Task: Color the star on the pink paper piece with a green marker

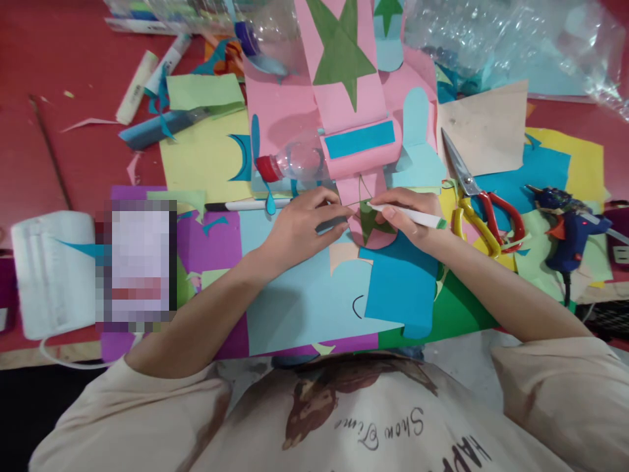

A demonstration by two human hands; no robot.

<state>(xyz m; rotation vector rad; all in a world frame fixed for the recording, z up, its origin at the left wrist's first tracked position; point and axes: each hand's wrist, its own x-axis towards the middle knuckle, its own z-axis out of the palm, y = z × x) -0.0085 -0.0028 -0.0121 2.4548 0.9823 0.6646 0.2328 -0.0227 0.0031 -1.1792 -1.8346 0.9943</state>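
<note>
My right hand (410,219) grips a white pen (410,216) with a green end, its tip on a small green star (371,223) stuck on a pink paper strip (361,196). My left hand (304,223) lies with curled fingers pressing the pink strip just left of that star. The strip hangs from a tall pink paper model (339,98) bearing a big green star (341,52) and a blue rectangle (360,139). Under my hands lie light blue (299,295) and darker blue (400,282) paper sheets.
Scissors (479,196) with red and yellow handles lie right of my hand, a blue glue gun (567,229) further right. A plastic bottle (292,160) with a red cap, a black-and-white marker (240,205), glue sticks (137,85), a white mask (52,272) and paper scraps cover the red table (59,144).
</note>
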